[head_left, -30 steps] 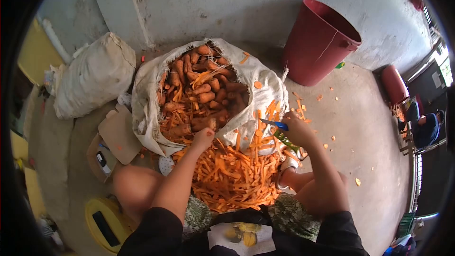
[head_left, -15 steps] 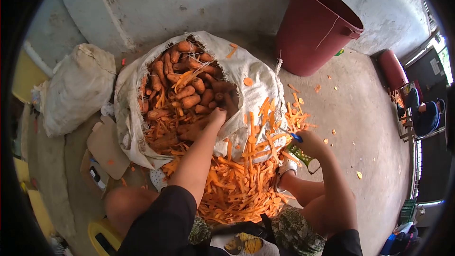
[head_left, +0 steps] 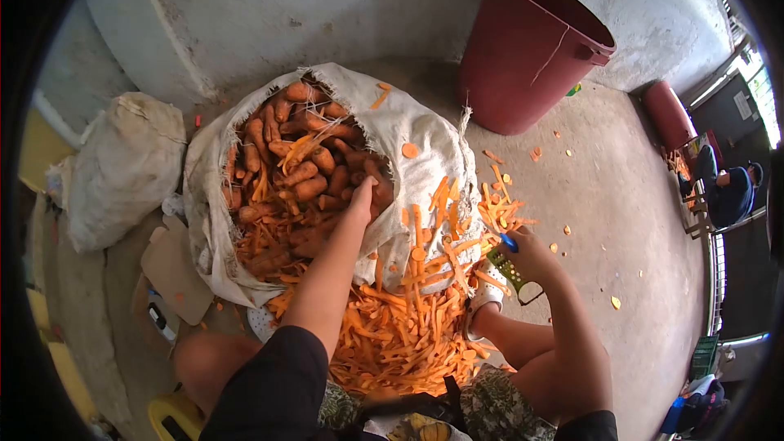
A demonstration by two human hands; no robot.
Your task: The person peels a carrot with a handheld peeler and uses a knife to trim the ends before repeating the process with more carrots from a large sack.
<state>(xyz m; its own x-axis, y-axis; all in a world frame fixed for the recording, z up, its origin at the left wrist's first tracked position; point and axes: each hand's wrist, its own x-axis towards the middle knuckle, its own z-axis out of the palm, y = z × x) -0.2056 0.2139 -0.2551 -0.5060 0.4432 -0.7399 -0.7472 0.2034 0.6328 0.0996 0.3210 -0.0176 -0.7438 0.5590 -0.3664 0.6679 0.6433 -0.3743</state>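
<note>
A large white woven sack [head_left: 208, 220] lies open, full of whole carrots [head_left: 310, 188] with orange peelings among them. My left hand [head_left: 364, 200] reaches into the right side of its opening, against the carrots; the fingertips are hidden there. Right of the sack, my right hand [head_left: 523, 249] is closed around the blue handle of a tool [head_left: 510, 242], its tip pointing toward the peelings on the sack. A green strap with holes [head_left: 506, 265] hangs just below that hand. Between my legs is a big heap of carrot peelings [head_left: 400, 335].
A tall red bin [head_left: 523, 57] stands by the wall behind the sack. To the left are a tied white sack [head_left: 126, 171] and cardboard [head_left: 173, 269]. A person [head_left: 732, 192] sits far right. Peeling scraps dot the floor [head_left: 604, 229].
The whole view has shifted a little, so the sack and bin appear farther left. My left hand remains in the sack opening, and my right hand still holds the blue-handled tool.
</note>
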